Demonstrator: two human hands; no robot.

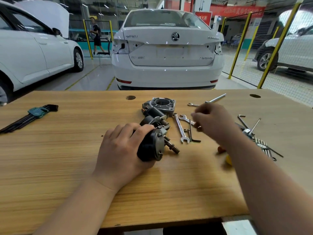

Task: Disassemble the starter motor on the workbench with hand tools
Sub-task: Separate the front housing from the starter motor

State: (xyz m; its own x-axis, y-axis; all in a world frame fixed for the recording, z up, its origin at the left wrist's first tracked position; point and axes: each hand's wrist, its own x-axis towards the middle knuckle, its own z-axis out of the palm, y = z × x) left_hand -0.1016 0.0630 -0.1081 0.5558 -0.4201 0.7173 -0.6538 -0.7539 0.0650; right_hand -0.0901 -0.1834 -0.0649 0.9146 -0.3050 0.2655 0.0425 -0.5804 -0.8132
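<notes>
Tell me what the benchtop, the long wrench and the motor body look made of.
Benchtop: wood or wood-look laminate, matte; straight grain lines show. Long wrench: bright steel, likely chromed; it glints. Motor body in the left hand: black satin casing, painted metal probably; silvery metal end plate.

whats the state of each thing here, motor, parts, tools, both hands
starter motor: on its side, gripped, nose housing off
nose housing: detached, standing behind the motor
left hand: grips the starter motor
right hand: blurred, grasp unclear
long wrench: lying flat, untouched
hex key set: in its holder, lying left
</notes>
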